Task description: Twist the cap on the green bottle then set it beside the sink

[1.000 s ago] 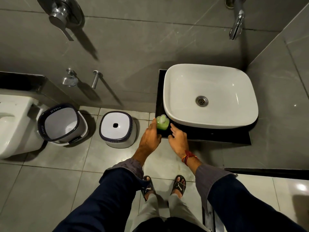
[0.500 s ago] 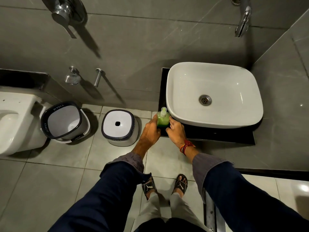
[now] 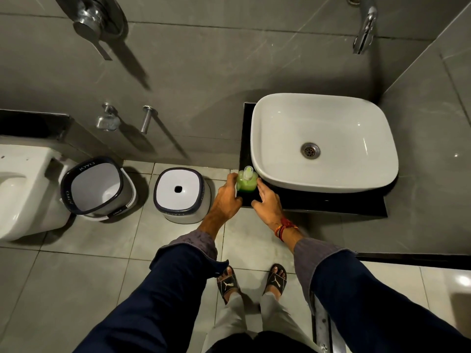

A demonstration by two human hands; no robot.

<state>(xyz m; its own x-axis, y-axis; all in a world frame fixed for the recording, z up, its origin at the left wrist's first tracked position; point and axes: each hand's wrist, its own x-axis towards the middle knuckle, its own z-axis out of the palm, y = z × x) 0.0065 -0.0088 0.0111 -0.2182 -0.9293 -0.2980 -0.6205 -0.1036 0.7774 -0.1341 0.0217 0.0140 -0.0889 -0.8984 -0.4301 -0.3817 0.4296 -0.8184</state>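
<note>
Green bottle (image 3: 246,182), hands (image 3: 265,200) cupping both sides

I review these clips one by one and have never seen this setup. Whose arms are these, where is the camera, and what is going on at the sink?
There is no machine: a person wears a wide-angle camera on the head, looking down at their own arms and feet. The left hand and right hand sit on either side of a green bottle, which stands on the black counter at the white sink's near left corner. Both touch it; how firm the grip is, I cannot tell. On the floor are a bucket and a stool.
</note>
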